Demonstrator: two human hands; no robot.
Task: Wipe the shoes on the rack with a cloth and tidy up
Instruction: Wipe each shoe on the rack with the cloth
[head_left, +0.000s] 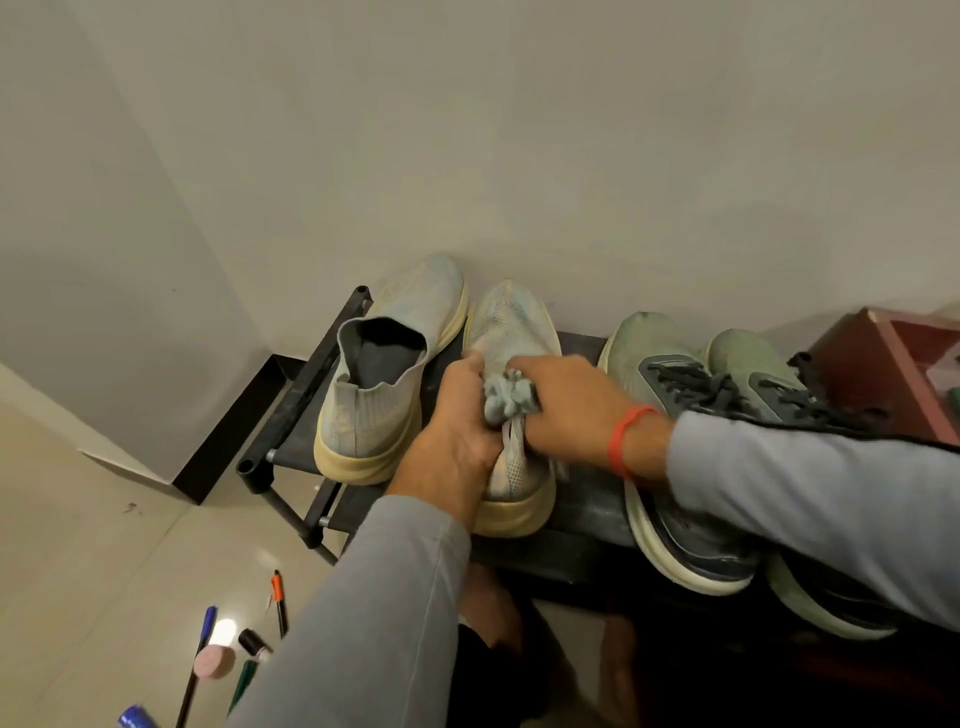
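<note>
A black shoe rack (291, 415) stands against the wall with two pale grey slip-on shoes and two green laced sneakers on top. My left hand (457, 431) grips the right-hand pale shoe (511, 332) around its collar. My right hand (566, 405) holds a bunched grey cloth (506, 397) against the top of that same shoe. The other pale shoe (384, 374) sits just to its left, untouched. The green sneakers (670, 364) lie to the right, partly under my right sleeve.
On the tiled floor at lower left lie several pens (278, 603), a pink roll (213, 662) and a small black spool (252, 642). A dark red wooden box (872, 364) stands at the right end. A wall corner with black skirting (228, 431) juts in beside the rack.
</note>
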